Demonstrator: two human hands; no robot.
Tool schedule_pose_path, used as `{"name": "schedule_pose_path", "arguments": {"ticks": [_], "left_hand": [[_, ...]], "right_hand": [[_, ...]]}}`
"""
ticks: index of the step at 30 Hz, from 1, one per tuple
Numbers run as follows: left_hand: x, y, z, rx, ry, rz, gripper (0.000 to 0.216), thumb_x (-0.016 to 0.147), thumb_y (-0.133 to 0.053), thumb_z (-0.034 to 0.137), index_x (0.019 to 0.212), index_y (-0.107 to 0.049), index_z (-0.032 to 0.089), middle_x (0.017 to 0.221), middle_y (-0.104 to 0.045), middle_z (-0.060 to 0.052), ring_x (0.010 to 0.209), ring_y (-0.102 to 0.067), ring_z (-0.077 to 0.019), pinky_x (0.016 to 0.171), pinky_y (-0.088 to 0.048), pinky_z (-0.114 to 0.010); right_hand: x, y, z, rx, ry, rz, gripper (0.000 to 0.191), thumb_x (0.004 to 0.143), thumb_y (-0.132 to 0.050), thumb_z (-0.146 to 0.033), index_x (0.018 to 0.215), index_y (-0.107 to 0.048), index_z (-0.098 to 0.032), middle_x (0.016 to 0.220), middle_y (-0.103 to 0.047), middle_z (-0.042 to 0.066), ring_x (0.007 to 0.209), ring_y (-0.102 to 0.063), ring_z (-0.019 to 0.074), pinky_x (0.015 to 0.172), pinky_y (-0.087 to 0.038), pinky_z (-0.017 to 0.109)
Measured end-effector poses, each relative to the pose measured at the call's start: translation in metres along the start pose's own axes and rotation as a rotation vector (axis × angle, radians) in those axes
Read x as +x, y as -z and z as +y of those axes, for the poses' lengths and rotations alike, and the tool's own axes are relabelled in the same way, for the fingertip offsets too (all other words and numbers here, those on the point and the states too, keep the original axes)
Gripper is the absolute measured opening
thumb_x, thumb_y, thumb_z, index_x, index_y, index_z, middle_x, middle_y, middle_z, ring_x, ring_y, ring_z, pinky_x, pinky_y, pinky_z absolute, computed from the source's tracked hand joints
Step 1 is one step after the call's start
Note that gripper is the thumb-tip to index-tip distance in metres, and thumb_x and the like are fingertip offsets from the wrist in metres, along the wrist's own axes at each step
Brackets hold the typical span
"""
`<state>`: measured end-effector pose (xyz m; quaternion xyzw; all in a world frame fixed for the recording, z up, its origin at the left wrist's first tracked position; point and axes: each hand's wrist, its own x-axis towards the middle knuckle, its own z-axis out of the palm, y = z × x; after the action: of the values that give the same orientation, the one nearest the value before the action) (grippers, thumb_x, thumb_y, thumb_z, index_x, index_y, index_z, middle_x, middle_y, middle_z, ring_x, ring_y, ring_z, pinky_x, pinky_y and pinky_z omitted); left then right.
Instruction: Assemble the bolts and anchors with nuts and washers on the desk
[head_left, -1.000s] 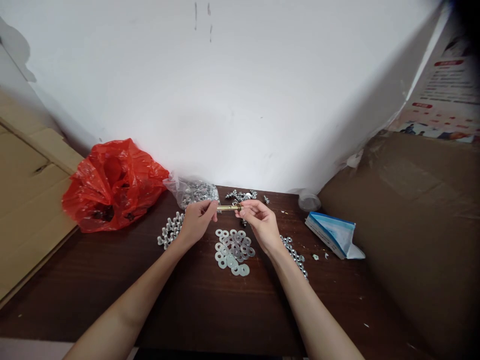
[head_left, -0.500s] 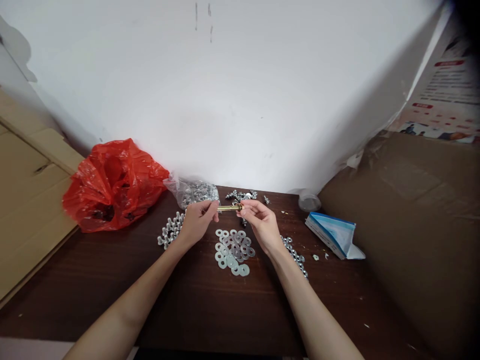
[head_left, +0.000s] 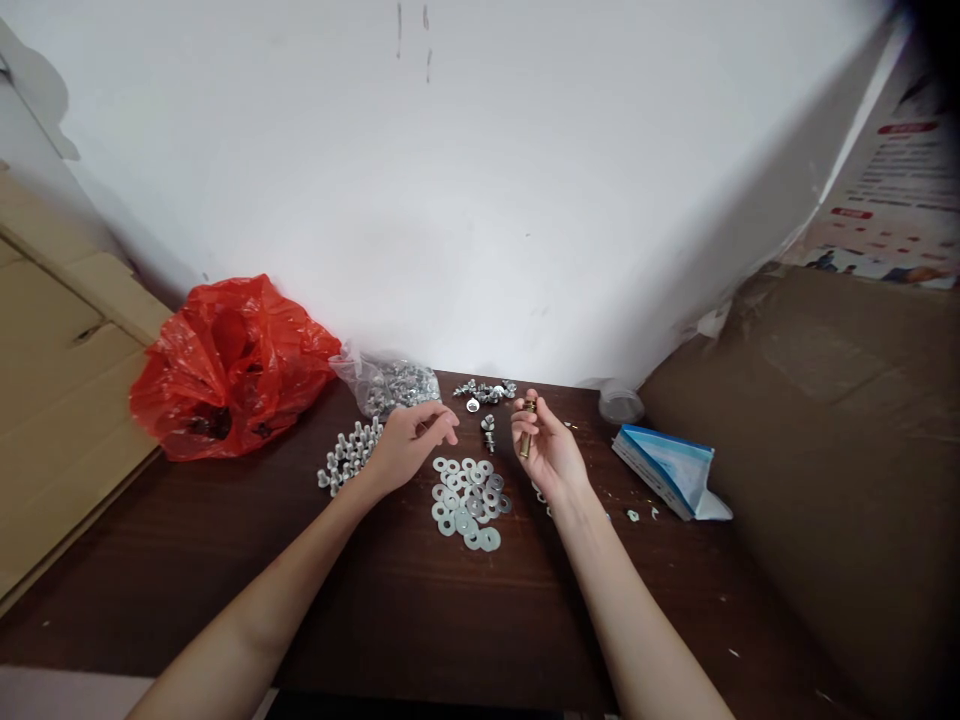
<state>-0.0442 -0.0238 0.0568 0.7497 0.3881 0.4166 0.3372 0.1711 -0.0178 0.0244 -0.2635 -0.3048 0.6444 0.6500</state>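
The right hand [head_left: 551, 450] is pinching a brass sleeve [head_left: 527, 440] mid-assembly; the left hand [head_left: 409, 445], grip loosely spread, is hovering over washers [head_left: 466, 500] at the surface's far edge, probably needing one next.

The washers [head_left: 466, 497] are shiny silver metal, and the sleeve [head_left: 526, 441] looks like glossy brass. The surface [head_left: 420, 610] is dark matt wood. The red bag [head_left: 232, 365] is thin glossy plastic.
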Motion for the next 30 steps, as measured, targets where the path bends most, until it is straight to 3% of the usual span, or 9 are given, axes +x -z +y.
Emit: {"name": "schedule_pose_path", "arguments": {"ticks": [4, 9, 12, 15, 19, 25, 30], "left_hand": [[0.000, -0.001, -0.002, -0.035, -0.003, 0.008, 0.025, 0.091, -0.045, 0.035, 0.092, -0.062, 0.017, 0.070, -0.067, -0.002, 0.061, -0.057, -0.0117, 0.058, -0.043, -0.024], [-0.001, -0.002, -0.002, -0.030, -0.013, -0.011, 0.021, 0.090, -0.046, 0.031, 0.094, -0.061, 0.017, 0.069, -0.067, -0.001, 0.061, -0.057, -0.0114, 0.060, -0.044, -0.024], [-0.001, -0.003, -0.002, -0.023, -0.014, -0.013, 0.020, 0.089, -0.046, 0.030, 0.092, -0.061, 0.017, 0.069, -0.067, -0.001, 0.061, -0.058, -0.0115, 0.061, -0.044, -0.025], [-0.001, -0.003, -0.002, -0.009, -0.019, -0.014, 0.020, 0.089, -0.046, 0.030, 0.091, -0.061, 0.017, 0.070, -0.067, -0.001, 0.063, -0.059, -0.0119, 0.062, -0.045, -0.025], [-0.001, -0.004, -0.003, 0.006, -0.018, -0.014, 0.019, 0.088, -0.048, 0.028, 0.089, -0.063, 0.017, 0.073, -0.067, -0.002, 0.068, -0.062, -0.0134, 0.064, -0.046, -0.025], [-0.002, -0.013, -0.005, 0.006, 0.004, 0.080, 0.020, 0.081, -0.058, 0.025, 0.100, -0.060, 0.017, 0.089, -0.069, -0.005, 0.081, -0.065, -0.0157, 0.069, -0.051, -0.027], [-0.003, -0.017, -0.008, -0.048, -0.019, 0.037, 0.032, 0.078, -0.062, 0.022, 0.109, -0.055, 0.018, 0.093, -0.069, -0.005, 0.088, -0.065, -0.0161, 0.085, -0.052, -0.033]], "right_hand": [[0.003, 0.009, 0.003, 0.042, -0.019, 0.070, 0.009, 0.074, -0.072, -0.030, 0.080, -0.067, -0.026, 0.077, -0.065, -0.001, 0.062, -0.057, 0.0104, 0.057, -0.055, 0.024], [0.001, -0.002, 0.009, -0.007, 0.013, 0.120, 0.019, 0.071, -0.076, -0.033, 0.086, -0.066, -0.027, 0.083, -0.068, -0.002, 0.072, -0.063, 0.0119, 0.068, -0.056, 0.027], [-0.003, -0.013, 0.013, -0.147, 0.111, 0.154, 0.025, 0.068, -0.077, -0.034, 0.088, -0.066, -0.024, 0.088, -0.070, 0.000, 0.075, -0.063, 0.0141, 0.073, -0.054, 0.030], [-0.008, -0.022, 0.015, -0.391, 0.314, 0.190, 0.024, 0.068, -0.076, -0.034, 0.086, -0.067, -0.022, 0.086, -0.070, 0.002, 0.080, -0.063, 0.0162, 0.079, -0.050, 0.033], [-0.015, -0.030, 0.017, -0.685, 0.459, 0.139, 0.018, 0.074, -0.072, -0.033, 0.087, -0.067, -0.021, 0.084, -0.069, 0.003, 0.081, -0.062, 0.0168, 0.078, -0.047, 0.032], [-0.020, -0.038, 0.021, -0.704, 0.411, 0.045, 0.022, 0.075, -0.072, -0.032, 0.093, -0.064, -0.021, 0.087, -0.069, 0.004, 0.080, -0.063, 0.0167, 0.077, -0.048, 0.032], [-0.022, -0.041, 0.025, -0.649, 0.346, -0.011, 0.020, 0.076, -0.071, -0.031, 0.092, -0.064, -0.022, 0.089, -0.070, 0.004, 0.083, -0.064, 0.0169, 0.080, -0.050, 0.033]]}}
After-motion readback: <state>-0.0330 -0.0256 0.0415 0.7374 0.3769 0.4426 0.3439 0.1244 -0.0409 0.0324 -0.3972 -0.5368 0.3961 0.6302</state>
